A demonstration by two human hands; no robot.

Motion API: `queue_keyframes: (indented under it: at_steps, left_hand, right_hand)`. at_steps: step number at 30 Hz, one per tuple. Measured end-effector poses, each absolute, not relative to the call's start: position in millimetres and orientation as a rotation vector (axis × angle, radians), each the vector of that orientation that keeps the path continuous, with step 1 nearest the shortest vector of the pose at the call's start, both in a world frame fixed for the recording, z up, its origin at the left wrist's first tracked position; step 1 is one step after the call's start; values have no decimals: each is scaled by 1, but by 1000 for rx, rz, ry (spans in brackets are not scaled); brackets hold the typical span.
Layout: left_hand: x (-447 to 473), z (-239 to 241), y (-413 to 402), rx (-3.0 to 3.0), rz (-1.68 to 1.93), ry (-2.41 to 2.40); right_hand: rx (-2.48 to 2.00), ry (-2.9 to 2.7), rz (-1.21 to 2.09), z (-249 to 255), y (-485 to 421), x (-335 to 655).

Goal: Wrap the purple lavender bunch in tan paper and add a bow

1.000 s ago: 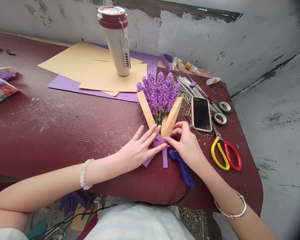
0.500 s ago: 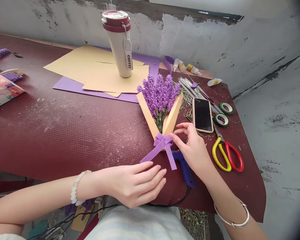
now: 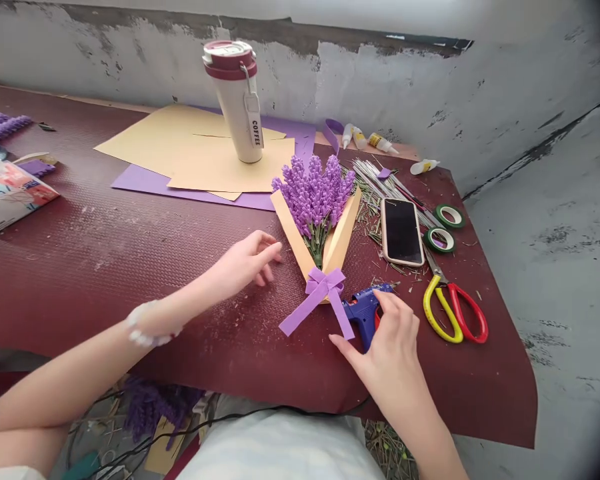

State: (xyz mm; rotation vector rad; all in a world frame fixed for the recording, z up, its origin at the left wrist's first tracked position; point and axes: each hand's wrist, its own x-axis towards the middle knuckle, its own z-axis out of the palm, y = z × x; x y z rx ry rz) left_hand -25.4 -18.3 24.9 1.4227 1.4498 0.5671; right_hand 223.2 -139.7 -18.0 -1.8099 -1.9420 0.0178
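A bouquet of purple foam lavender [image 3: 313, 200] lies on the dark red mat [image 3: 130, 287], wrapped in cream card [image 3: 291, 230] with a purple foam bow [image 3: 323, 287] at the stems. My left hand [image 3: 245, 260] hovers just left of the bouquet, fingers apart, holding nothing. My right hand [image 3: 393, 340] is closed around a blue hot glue gun [image 3: 364, 313] just right of the bow. Its fingers cover part of the gun.
Right of the bouquet are a phone [image 3: 403, 232], green tape rolls [image 3: 439, 240], yellow-and-red scissors [image 3: 453, 313] and wire stems [image 3: 380, 180]. Behind it stand a white tumbler [image 3: 237, 103] on cream and purple card sheets [image 3: 205, 157] and glue tubes [image 3: 367, 140].
My left hand has moved away from the bow, up and left beside the bouquet. My right hand has dropped onto the glue gun, which has shifted up towards the bow.
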Motion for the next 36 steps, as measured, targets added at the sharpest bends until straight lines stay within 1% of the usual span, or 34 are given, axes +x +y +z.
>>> queue_keyframes:
  at_steps: [3, 7, 12, 19, 22, 26, 29, 36]
  left_hand:
    - [-9, 19, 6, 1133, 529, 1267]
    - [3, 10, 14, 1135, 556, 1105]
    - [7, 3, 22, 1214, 667, 1087]
    - [14, 18, 43, 1297, 679, 1122]
    - [12, 20, 42, 1314, 636, 1139]
    - [0, 15, 33, 1337, 619, 1132]
    - [-11, 12, 24, 1355, 597, 1111]
    - [-28, 20, -6, 1399, 542, 1255]
  right_hand:
    - [-1872, -1851, -66, -24, -148, 220]
    - [-1924, -1806, -165, -32, -151, 225]
    - [-1835, -1750, -90, -37, -149, 225]
    - [-1865, -1517, 77, -30, -157, 219]
    - [-1830, -1255, 291, -28, -163, 217]
    - [-1470, -935, 698, -21, -162, 210]
    - [-1264, -838, 865, -13, -157, 205]
    - [-1122, -659, 1188, -3, -157, 206]
